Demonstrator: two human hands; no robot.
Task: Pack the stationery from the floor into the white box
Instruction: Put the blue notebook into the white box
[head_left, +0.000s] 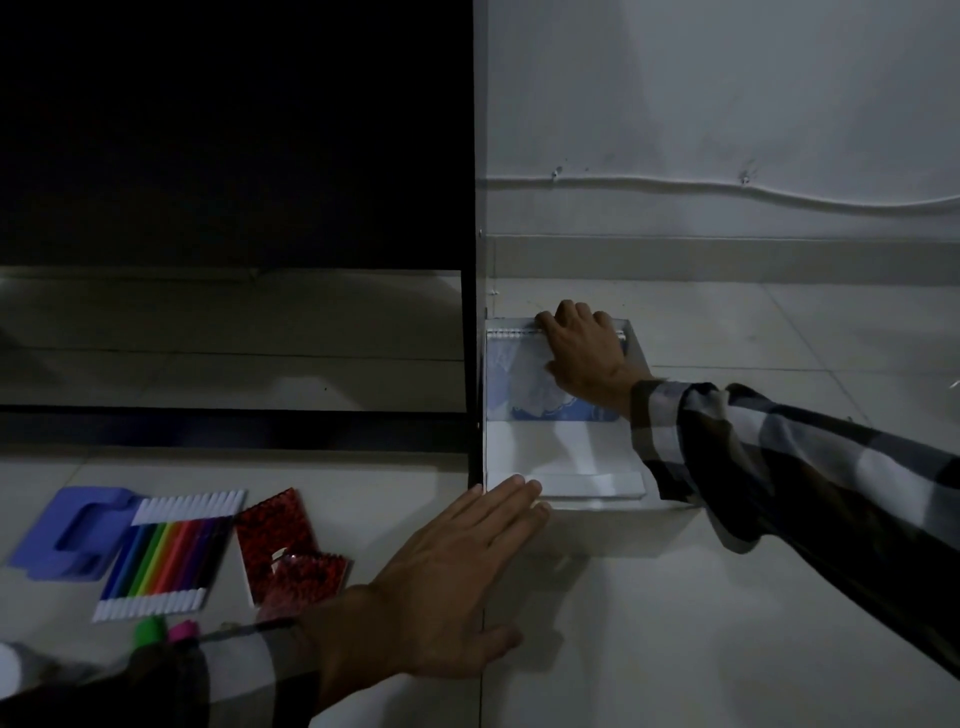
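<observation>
Stationery looks light: the stiff spiral notebook (524, 374) lies in the white box (636, 358), right hand (582, 351) gripping its 12 o'clock spine; left hand (447, 582) flat, holding nothing.

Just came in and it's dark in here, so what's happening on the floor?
A person is packing stationery into a white box on the tiled floor. Their right hand rests on a pale blue spiral-bound notebook lying inside the box. The left hand lies flat and open, fingertips at the box's near edge. Still on the floor: a pack of coloured pens, two red spiral notebooks and a purple-blue plastic holder.
</observation>
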